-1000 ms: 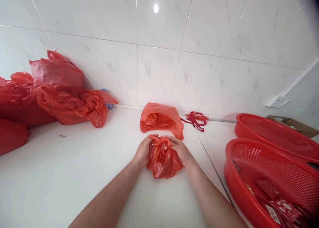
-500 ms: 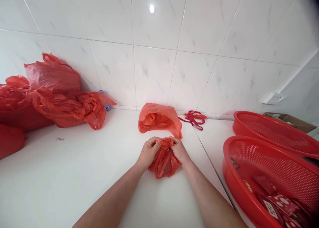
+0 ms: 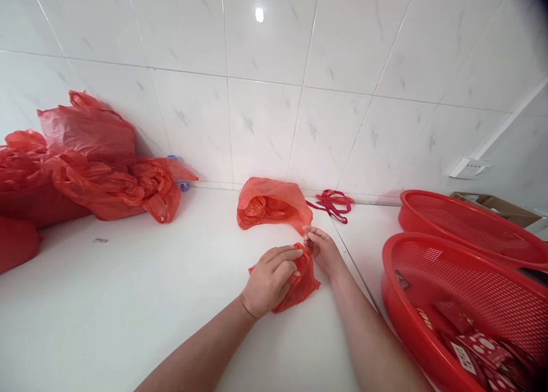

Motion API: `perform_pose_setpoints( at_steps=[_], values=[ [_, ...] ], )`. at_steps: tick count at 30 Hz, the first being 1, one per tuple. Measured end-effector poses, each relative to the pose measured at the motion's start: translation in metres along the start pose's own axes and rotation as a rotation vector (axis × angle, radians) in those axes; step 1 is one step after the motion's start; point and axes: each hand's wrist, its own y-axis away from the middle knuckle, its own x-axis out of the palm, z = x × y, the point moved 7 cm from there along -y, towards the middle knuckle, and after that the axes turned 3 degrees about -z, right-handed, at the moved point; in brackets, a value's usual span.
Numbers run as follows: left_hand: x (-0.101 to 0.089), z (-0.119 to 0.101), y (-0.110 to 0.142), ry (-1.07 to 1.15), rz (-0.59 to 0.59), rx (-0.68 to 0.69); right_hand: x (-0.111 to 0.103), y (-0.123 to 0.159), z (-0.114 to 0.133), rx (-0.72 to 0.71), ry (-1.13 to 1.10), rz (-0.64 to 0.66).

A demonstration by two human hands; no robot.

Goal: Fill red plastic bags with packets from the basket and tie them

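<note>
A small crumpled red bag [image 3: 306,286] lies on the white worktop [image 3: 128,306], the left hand [image 3: 272,278] curled over it (whether gripping, I cannot tell) and the right hand [image 3: 323,250] pinching its upper edge, with an open red bag [image 3: 278,189] just beyond and two red baskets [image 3: 391,300] rightward.

No readable txt; print on pkts [image 3: 486,348] unclear.
</note>
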Motion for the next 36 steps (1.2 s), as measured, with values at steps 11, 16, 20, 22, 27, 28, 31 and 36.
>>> perform_pose_setpoints(
  at_steps=[11,16,20,22,27,28,31,36],
  values=[
    [-0.003,0.04,0.013,-0.031,0.001,-0.328,0.038,0.024,-0.002,0.106,0.388,0.424],
    [0.0,0.034,0.012,-0.035,0.026,-0.3,0.036,0.016,-0.008,0.037,0.423,0.226],
    [0.004,0.031,0.011,-0.04,0.059,-0.265,0.037,0.012,-0.004,-0.115,0.471,0.137],
    [0.007,0.032,0.012,-0.039,0.08,-0.266,0.037,0.011,-0.004,-0.151,0.454,0.118],
    [0.014,0.045,0.019,-0.084,0.127,-0.333,0.029,0.01,-0.011,-0.032,0.299,0.109],
    [0.015,0.048,0.021,-0.096,0.133,-0.353,0.028,0.01,-0.013,-0.001,0.256,0.119],
    [0.015,0.055,0.024,-0.108,0.13,-0.392,0.019,0.008,-0.012,0.008,0.198,0.076],
    [0.0,0.049,0.019,-0.019,-0.012,-0.375,-0.008,-0.003,-0.005,-0.158,0.462,-0.163]
  ],
)
